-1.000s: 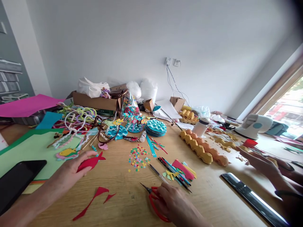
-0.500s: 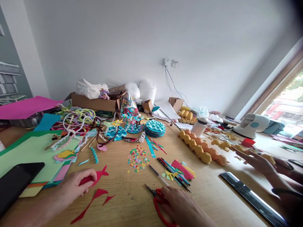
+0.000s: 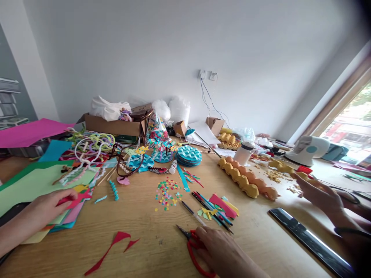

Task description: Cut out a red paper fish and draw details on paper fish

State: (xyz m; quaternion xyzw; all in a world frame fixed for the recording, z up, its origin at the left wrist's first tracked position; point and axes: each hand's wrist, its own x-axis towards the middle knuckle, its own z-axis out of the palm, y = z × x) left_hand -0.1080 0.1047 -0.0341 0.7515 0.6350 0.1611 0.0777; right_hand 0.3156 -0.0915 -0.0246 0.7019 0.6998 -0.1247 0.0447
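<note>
My left hand (image 3: pixel 50 206) pinches a red paper fish (image 3: pixel 75 200) by its body, over the stack of coloured paper (image 3: pixel 34 181) at the left. Just behind the fish, a yellow paper fish (image 3: pixel 81 188) is partly covered by it. My right hand (image 3: pixel 217 247) lies closed over the red handles of a pair of scissors (image 3: pixel 191 244), whose dark blades rest on the table, pointing away to the left. Red paper scraps (image 3: pixel 120 236) lie between my hands. A pen (image 3: pixel 193 212) lies just beyond the scissors.
Paper confetti (image 3: pixel 168 191) spreads mid-table, with coloured pencils (image 3: pixel 210 206) to its right. Beyond are blue scalloped discs (image 3: pixel 188 154) and egg-carton strips (image 3: pixel 239 177). At the right, another person's hand (image 3: pixel 319 193) works near a dark glossy bar (image 3: pixel 307 239). A phone (image 3: pixel 11 210) is partly hidden by my left arm.
My left hand has carried the red paper fish left and away from me, from above the bare table to the paper stack. My right hand and the scissors have stayed put.
</note>
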